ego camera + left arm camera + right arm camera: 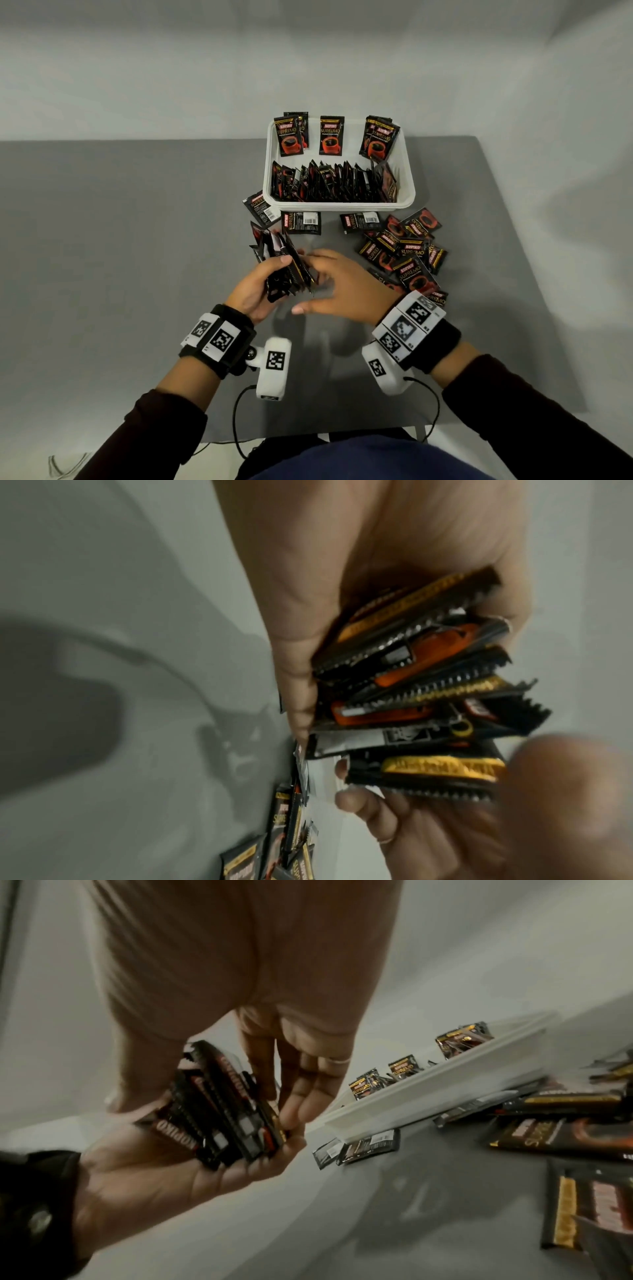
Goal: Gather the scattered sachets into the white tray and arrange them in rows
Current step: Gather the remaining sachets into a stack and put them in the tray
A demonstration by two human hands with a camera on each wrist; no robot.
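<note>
My left hand (251,291) grips a fanned stack of black coffee sachets (284,263) above the grey table; the left wrist view shows the same stack (411,683) on edge in the palm. My right hand (339,287) lays straight fingers (291,1096) against the stack's right side, thumb stretched toward its near end. The white tray (339,206) stands behind, with one packed row of upright sachets (334,185) in front and three small groups leaning on its back wall. A loose pile of sachets (404,253) lies right of my hands.
Three sachets lie flat at the tray's front edge (300,222), (359,222), (258,207). The grey table (120,257) ends at the right (507,219) and near my body. Wrist-camera cables (236,421) hang at the near edge. A white wall stands behind.
</note>
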